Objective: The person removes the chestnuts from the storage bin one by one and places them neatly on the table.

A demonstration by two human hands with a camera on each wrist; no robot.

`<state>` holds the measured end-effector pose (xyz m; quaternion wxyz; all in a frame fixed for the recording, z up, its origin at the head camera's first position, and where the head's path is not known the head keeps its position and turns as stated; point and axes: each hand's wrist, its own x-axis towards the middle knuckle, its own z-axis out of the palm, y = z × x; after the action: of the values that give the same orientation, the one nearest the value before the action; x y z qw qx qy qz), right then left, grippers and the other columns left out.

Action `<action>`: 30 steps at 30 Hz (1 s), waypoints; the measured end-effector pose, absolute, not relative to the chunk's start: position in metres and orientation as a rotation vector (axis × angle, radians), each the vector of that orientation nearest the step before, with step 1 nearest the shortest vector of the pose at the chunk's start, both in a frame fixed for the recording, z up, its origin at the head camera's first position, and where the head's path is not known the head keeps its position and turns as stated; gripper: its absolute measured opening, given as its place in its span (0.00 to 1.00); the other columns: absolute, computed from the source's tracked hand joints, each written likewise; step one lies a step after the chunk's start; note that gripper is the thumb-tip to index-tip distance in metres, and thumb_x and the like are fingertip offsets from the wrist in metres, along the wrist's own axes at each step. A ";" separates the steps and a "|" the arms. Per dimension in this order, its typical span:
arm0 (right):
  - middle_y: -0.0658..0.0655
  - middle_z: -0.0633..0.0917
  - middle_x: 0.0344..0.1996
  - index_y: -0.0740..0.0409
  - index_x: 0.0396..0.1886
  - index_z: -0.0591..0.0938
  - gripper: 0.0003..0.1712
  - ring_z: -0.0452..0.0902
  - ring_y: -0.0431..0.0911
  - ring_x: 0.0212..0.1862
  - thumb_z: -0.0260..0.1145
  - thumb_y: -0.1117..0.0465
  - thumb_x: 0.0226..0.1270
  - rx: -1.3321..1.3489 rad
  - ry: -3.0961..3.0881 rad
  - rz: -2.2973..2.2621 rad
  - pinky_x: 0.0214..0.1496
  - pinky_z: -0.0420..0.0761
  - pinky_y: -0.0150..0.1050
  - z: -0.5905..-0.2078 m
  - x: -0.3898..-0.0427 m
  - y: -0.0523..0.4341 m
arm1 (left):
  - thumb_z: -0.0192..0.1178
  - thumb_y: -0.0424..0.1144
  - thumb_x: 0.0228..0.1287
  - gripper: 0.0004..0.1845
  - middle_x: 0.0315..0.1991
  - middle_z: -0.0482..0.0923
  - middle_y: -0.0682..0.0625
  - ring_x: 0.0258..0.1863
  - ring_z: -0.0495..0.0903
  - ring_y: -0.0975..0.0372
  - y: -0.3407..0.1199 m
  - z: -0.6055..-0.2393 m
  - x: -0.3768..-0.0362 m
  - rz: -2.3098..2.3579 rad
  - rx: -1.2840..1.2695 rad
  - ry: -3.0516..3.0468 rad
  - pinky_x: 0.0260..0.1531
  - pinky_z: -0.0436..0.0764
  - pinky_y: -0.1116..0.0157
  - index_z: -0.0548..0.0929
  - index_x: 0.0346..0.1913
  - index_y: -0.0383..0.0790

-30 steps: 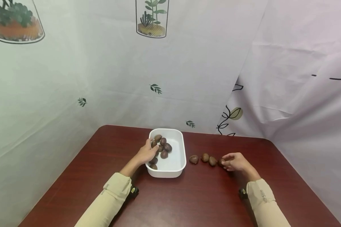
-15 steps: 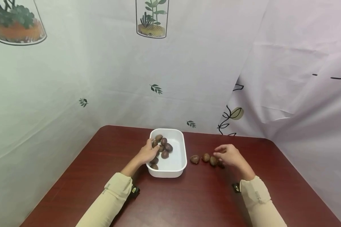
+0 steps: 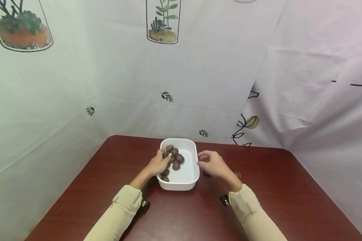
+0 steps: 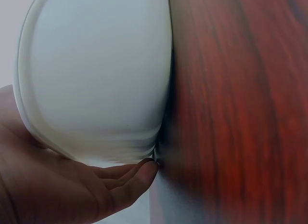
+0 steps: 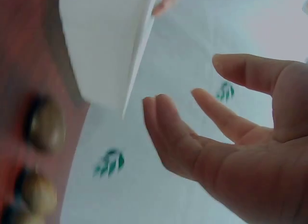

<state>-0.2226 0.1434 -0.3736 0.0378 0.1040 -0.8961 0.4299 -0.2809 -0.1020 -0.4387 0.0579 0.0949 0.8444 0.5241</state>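
Observation:
A white dish (image 3: 193,174) stands mid-table with several brown chestnuts (image 3: 176,159) in its left half. My left hand (image 3: 158,163) holds the dish's left side. In the left wrist view its fingers (image 4: 130,178) lie along the dish's outer wall (image 4: 96,74). My right hand (image 3: 205,161) hovers just off the dish's right rim, fingers spread and relaxed, empty. The right wrist view shows this open right hand (image 5: 187,82) beside the dish (image 5: 106,46). Loose chestnuts (image 5: 45,125) lie on the table below it; in the head view only one chestnut (image 3: 237,174) shows past the wrist.
The dark red table (image 3: 259,207) ends at a rounded far edge against hanging printed curtains (image 3: 169,83). Beige sleeves (image 3: 250,211) cover both forearms, each with a small wrist camera.
My right hand has left the row of chestnuts on the table and swung left to the dish's right rim, holding nothing. The left hand has stayed on the dish.

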 end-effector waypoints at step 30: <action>0.50 0.82 0.24 0.66 0.33 0.86 0.08 0.72 0.35 0.25 0.73 0.67 0.53 0.760 -2.936 1.477 0.30 0.71 0.27 -0.424 -0.249 0.044 | 0.48 0.44 0.74 0.33 0.62 0.71 0.29 0.57 0.75 0.45 -0.100 -0.436 -0.281 1.432 0.358 2.739 0.56 0.72 0.48 0.53 0.74 0.30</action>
<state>-0.2485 0.0442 -0.4243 -0.1156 0.2237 -0.8645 0.4350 -0.2812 -0.1001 -0.4365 0.0152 0.1152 0.8802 0.4602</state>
